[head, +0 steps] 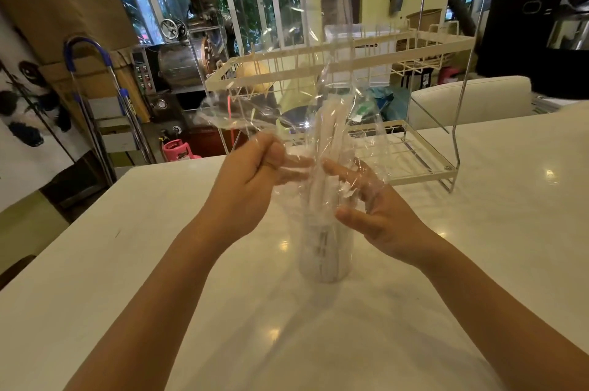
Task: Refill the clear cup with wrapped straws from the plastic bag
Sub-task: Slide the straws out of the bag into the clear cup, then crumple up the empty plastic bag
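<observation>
Clear cup (325,250) stands mid-worktop (478,263), wrapped straws (322,199) upright in it w/ plastic bag (302,87) over their tops. Left hand (251,180) is left of the straws, right hand (379,212) right of them. Wire rack (350,71) sits behind, at worktop's far edge.

From where I stood there were two bare hands over the desk (478,231): one left hand (245,189) and one right hand (379,218). One clear cup (325,250) stood on that single white desk. One plastic bag (296,97) rose above the cup. The wrapped straws (331,135) were a small bundle, several at least, but the crinkled film blurred them too much for an exact count. Behind stood one wire rack (424,39) with two tiers. Past the desk's far edge sat one pink gas cylinder (177,148), and one panda picture (28,97) hung at the left
</observation>
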